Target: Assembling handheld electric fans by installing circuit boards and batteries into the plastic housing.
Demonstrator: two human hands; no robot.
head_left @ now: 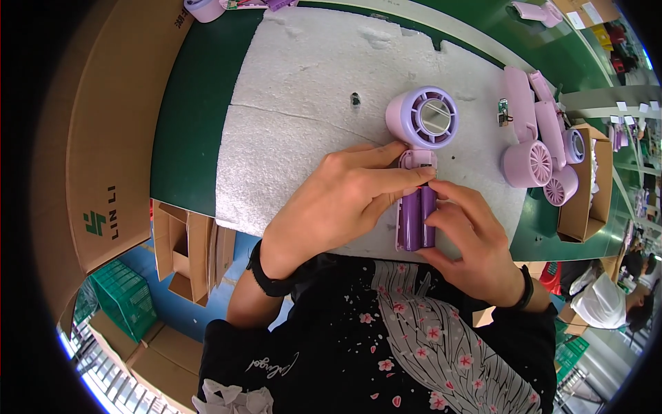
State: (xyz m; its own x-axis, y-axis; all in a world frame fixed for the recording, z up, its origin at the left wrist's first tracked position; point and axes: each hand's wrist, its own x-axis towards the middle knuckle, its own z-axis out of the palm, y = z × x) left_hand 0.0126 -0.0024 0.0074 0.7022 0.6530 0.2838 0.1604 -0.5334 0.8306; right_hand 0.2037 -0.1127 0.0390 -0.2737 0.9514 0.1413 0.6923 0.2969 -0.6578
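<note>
A pink-and-lilac handheld fan [404, 119] lies on white foam in front of me, its round head pointing away and its handle toward me. The handle is uncovered, and two purple cylindrical batteries [412, 219] lie side by side in it. My left hand [338, 196] is closed on the handle's left side, its fingertips pressing near the battery tops, just below the fan head. From the right, my right hand [476, 241] curls round the handle, its index fingertip close to the left fingertips. Whatever small part lies under the fingertips is hidden.
Pink fan bodies and handle shells [527, 164] lie to the right, with a small circuit board [503, 112] beside them. An open cardboard box [592, 186] stands at the right edge. A tall carton [103, 138] rises on the left; a green crate [124, 297] sits below.
</note>
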